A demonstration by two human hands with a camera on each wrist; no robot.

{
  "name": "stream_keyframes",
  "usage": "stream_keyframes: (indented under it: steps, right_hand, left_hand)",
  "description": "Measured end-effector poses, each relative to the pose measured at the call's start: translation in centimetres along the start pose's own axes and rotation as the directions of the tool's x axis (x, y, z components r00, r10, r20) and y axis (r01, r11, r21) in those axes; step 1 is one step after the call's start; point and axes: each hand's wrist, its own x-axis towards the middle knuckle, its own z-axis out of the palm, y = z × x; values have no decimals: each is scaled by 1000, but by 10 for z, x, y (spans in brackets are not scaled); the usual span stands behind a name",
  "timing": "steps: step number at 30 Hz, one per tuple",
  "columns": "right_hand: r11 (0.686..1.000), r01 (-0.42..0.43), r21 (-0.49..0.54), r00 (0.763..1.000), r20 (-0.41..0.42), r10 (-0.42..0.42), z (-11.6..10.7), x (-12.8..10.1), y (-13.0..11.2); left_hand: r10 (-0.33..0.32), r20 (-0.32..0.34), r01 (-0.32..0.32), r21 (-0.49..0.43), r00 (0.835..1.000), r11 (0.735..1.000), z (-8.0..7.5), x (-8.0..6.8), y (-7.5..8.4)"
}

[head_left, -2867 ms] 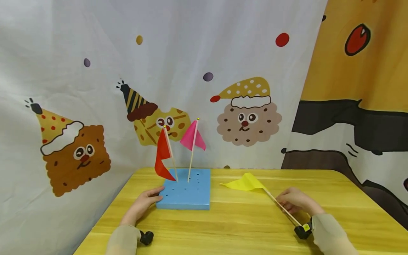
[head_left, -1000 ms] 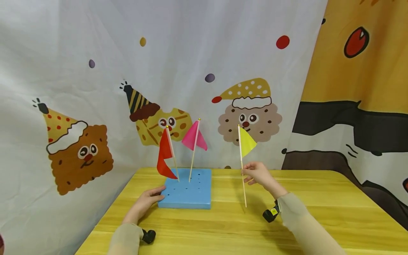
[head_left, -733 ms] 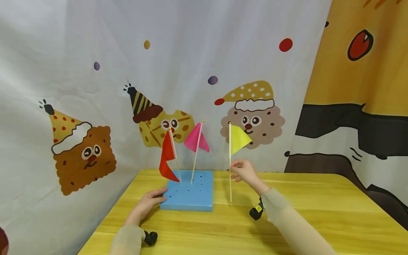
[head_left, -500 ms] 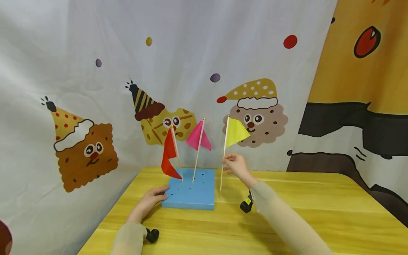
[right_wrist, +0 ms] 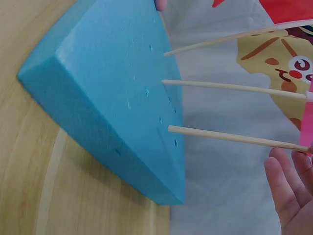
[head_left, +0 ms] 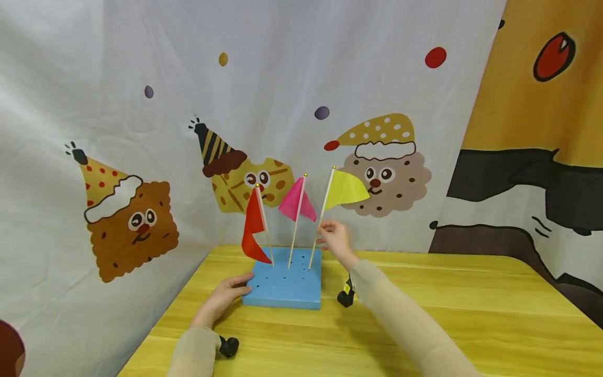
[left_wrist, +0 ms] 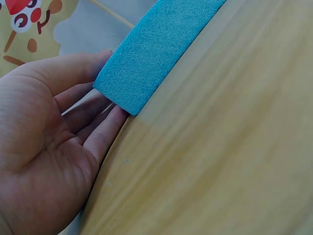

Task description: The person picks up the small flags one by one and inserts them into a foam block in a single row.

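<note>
A blue foam block lies on the table with a red flag and a pink flag standing in its top, their sticks slightly tilted. My left hand rests against the block's left edge, fingers fairly straight; the left wrist view shows the fingertips at the block's corner. With thumb and fingertips my right hand pinches the stick of a yellow flag partway up. The stick's bare lower end is close over the block's top, near small holes, in the right wrist view.
The wooden table extends to the right of the block. Behind it hangs a white curtain printed with cartoon cookies and cheese. Small holes dot the block's top. Black wrist cameras sit at both sleeves.
My right hand has lifted the yellow flag off the table, turned it upright and carried it left over the block. My left hand has stayed at the block's edge.
</note>
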Motion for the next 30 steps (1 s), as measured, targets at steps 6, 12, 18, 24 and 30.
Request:
stream_keyframes:
  steps: [6,12,18,24,30]
  right_hand:
    - [1000,8,7,1000,-16,-8,11,5,2]
    - [999,26,-29,999,-19,-27,20,5,2]
    - [998,29,-57,999,-15,-30,22,1,2]
    - [998,26,-60,1000,-5,-27,22,1,7]
    - [997,30,-65,1000,2,-30,26,-1,14]
  left_hand:
    - [-11,-18,10,-23,1000,1000,0,1,2]
    - [-9,-7,9,-17,1000,1000,-1,2,0]
    - [-4,1,4,-11,1000,1000,0,2,-1]
    - [-2,9,2,-22,1000,1000,1,2,-2]
    - [3,7,-3,-22,1000,1000,0,1,-1]
